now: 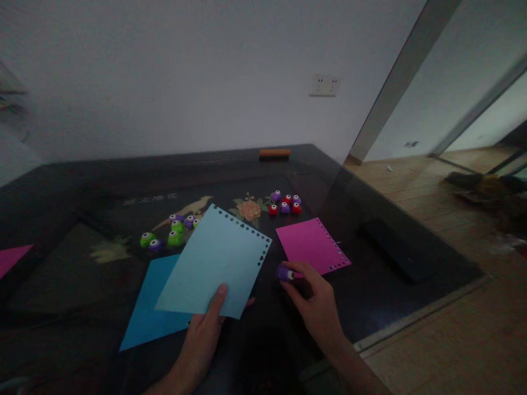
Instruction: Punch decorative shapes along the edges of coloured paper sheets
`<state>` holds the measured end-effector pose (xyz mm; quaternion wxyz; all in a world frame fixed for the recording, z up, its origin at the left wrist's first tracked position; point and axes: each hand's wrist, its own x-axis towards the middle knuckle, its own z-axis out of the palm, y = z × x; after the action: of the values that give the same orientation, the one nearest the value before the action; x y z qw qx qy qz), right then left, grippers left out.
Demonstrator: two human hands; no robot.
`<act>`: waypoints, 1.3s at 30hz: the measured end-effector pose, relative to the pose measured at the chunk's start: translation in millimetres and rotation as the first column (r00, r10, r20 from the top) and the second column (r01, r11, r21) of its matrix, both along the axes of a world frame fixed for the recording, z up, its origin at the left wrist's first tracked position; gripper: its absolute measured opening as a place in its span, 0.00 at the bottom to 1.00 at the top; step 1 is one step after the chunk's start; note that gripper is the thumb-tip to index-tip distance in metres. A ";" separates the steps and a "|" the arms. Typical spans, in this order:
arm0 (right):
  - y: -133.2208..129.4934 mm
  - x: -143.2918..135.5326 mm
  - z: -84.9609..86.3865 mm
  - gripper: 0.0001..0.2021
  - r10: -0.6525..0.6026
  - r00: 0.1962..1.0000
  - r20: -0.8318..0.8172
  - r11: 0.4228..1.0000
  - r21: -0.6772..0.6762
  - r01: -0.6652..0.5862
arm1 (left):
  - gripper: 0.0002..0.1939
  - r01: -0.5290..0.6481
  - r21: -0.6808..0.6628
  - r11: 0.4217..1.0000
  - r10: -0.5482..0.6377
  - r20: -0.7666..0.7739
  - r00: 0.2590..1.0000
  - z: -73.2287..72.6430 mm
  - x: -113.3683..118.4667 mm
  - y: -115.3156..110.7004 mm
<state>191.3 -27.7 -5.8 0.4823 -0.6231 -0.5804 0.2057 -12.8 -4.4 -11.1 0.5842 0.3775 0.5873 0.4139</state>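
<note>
My left hand (pixel 206 329) holds a light blue paper sheet (pixel 214 263) by its near edge, lifted over the dark table; small shapes are punched along its far and right edges. Beneath it lies a darker blue sheet (pixel 148 312). My right hand (pixel 317 302) grips a small purple paper punch (pixel 285 272) just right of the light blue sheet's corner. A magenta sheet (pixel 310 246) with a punched right edge lies flat beside the punch.
Green and purple punches (pixel 173 233) cluster at the table's middle left, red and purple ones (pixel 285 204) behind the magenta sheet. An orange-brown block (pixel 274 154) sits at the far edge. The dark glass table (pixel 391 258) ends at right; wooden floor beyond.
</note>
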 end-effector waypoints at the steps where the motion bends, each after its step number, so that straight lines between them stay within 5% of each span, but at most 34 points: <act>1: 1.5 3.3 1.7 0.13 0.002 1.000 -0.019 1.000 -0.007 -0.002 | 0.18 -0.079 -0.032 0.996 0.081 0.062 0.995 4.1 3.4 2.2; 5: 12.1 20.5 16.6 0.15 -0.013 0.998 -0.067 0.999 -0.033 0.011 | 0.24 -0.150 -0.138 0.979 0.182 0.255 0.950 18.6 15.0 6.7; 11: 64.1 56.4 39.0 0.13 0.012 0.999 0.041 0.999 0.038 -0.014 | 0.22 -0.102 -0.132 0.986 0.134 0.259 0.956 19.2 16.3 7.4; 17: 138.0 62.7 20.6 0.12 0.129 0.875 0.467 0.992 -0.065 -0.111 | 0.23 -0.108 -0.169 0.980 0.144 0.218 0.965 13.3 14.4 7.2; 23: 160.4 19.3 11.4 0.12 0.215 0.620 0.754 0.977 -0.162 -0.142 | 0.23 -0.027 -0.149 0.988 0.058 0.206 0.977 1.5 9.0 6.5; 28: 173.1 11.1 6.3 0.13 0.188 0.612 0.768 0.981 -0.173 -0.084 | 0.27 0.004 -0.154 0.988 0.023 0.172 0.985 3.1 9.3 4.5; 39: 200.0 41.5 -8.5 0.14 0.127 0.616 0.777 0.988 -0.152 -0.013 | 0.33 0.004 -0.148 0.989 0.023 0.181 0.983 14.0 12.8 2.4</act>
<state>232.8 172.2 -14.3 0.1301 -0.6574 -0.7416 -0.0306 0.1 -2.1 2.9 0.6598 0.2907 0.5624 0.4048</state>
